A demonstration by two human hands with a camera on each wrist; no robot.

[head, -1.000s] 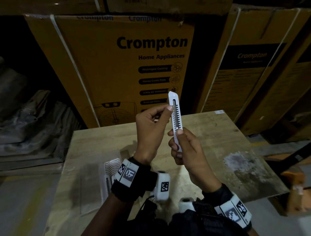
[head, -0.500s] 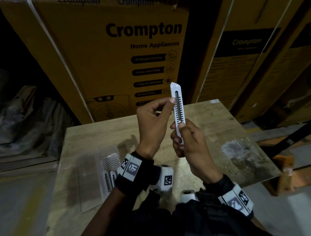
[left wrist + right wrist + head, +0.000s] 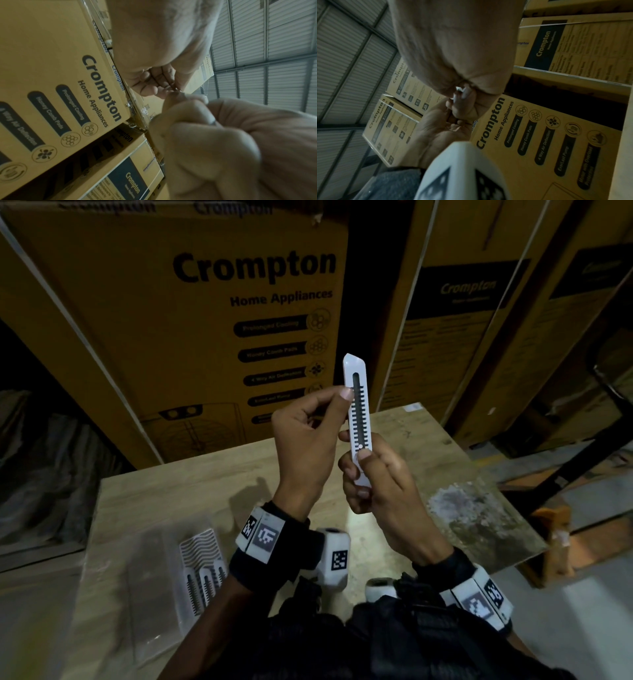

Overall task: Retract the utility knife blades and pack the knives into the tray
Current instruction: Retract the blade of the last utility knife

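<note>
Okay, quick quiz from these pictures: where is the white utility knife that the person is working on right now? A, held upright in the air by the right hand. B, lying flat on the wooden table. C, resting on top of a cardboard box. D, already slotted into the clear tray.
A: the utility knife stands upright above the table, its lower end gripped in the right hand.

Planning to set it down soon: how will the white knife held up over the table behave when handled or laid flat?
The white knife looks stiff and probably light: the right hand holds it upright. Its flat body likely won't roll. The smooth plastic may be slippery.
</note>
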